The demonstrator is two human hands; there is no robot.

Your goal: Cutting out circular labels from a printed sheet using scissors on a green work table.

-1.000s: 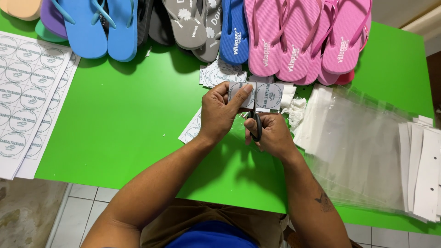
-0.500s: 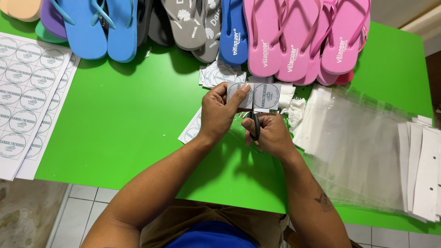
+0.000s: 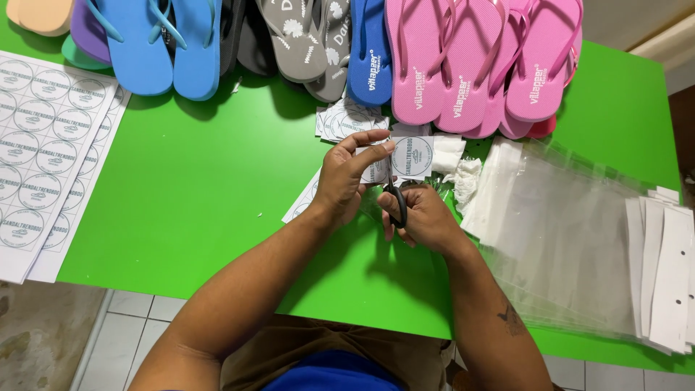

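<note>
Mid-cut: left hand (image 3: pixel 346 181) pinching label strip (image 3: pixel 405 157), right hand (image 3: pixel 423 217) closed on scissors (image 3: pixel 394 199). Cut labels (image 3: pixel 347 119) piled just beyond hands; uncut sheets (image 3: pixel 43 152) far left, untouched on tabletop (image 3: pixel 203 195).

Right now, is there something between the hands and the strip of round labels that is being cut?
Nothing visible. The left hand already pinches the label strip at its left end, and the right hand holds black-handled scissors with blades meeting the strip from below.
</note>
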